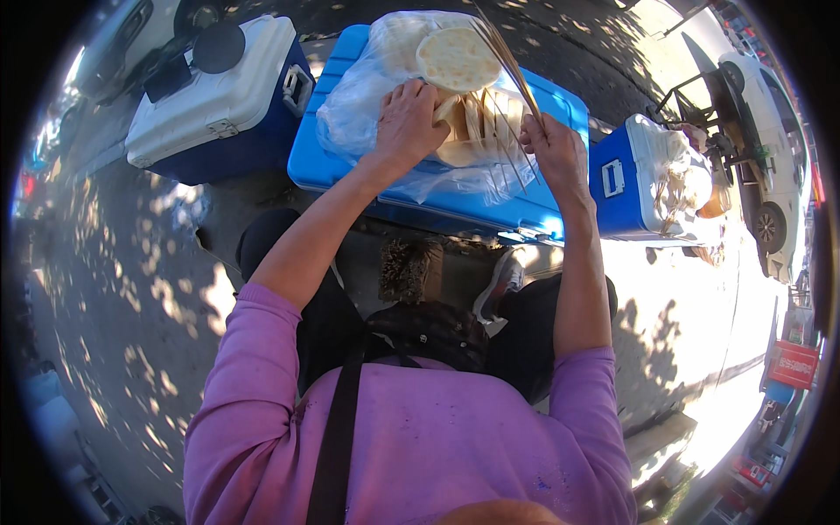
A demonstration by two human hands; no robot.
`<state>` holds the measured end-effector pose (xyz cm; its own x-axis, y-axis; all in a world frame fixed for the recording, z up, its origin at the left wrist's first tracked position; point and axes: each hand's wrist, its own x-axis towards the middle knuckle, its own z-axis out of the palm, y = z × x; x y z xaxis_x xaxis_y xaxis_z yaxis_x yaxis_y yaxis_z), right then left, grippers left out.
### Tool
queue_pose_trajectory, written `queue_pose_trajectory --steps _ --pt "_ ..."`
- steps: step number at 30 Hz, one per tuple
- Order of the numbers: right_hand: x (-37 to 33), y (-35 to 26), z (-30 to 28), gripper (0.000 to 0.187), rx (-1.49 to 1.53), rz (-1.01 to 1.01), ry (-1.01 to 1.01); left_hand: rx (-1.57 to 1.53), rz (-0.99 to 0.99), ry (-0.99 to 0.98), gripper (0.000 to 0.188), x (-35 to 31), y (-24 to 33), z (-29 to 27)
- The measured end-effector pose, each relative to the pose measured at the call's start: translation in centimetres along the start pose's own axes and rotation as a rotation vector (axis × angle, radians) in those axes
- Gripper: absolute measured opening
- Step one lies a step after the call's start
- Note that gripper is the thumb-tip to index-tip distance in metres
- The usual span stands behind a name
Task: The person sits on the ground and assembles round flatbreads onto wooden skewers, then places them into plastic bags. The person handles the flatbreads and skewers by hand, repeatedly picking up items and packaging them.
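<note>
A clear plastic bag lies open on the bright blue cooler in front of me. Folded pale flatbreads stand in a row inside it, and one round flatbread lies flat behind them. My left hand has its fingers curled over the left end of the row; its fingertips are partly hidden. To the right of the row, my right hand is closed round a bunch of long thin brown strips. Some strips point up and away, and a few hang down over the bag.
The bright blue cooler stands before my knees. At left is a white-lidded dark blue cooler; at right, a smaller blue cooler with bagged goods on top. A bristly bundle sits between my feet. A white car is parked at far right.
</note>
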<state>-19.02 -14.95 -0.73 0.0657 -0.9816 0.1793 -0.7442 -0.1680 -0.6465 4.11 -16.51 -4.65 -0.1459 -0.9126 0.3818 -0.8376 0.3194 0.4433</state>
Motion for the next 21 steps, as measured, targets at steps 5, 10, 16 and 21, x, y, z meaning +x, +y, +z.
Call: queue_pose_trajectory --steps 5,10,16,21 --pt "-0.3 -0.5 -0.8 0.035 -0.046 0.007 -0.016 -0.241 -0.211 -0.02 0.027 1.0 -1.4 -2.5" --pt "-2.1 -3.9 -0.1 0.028 0.481 0.125 -0.253 -0.332 -0.223 0.102 0.027 1.7 -5.0 -4.4" --pt "-2.8 -5.2 0.8 0.027 0.676 0.121 -0.28 -1.006 -0.45 0.134 0.03 2.5 -6.2 -7.6" --pt "-4.6 -7.3 2.1 0.028 0.714 0.109 -0.415 -1.43 -0.598 0.265 0.031 2.6 -6.4 -7.2"
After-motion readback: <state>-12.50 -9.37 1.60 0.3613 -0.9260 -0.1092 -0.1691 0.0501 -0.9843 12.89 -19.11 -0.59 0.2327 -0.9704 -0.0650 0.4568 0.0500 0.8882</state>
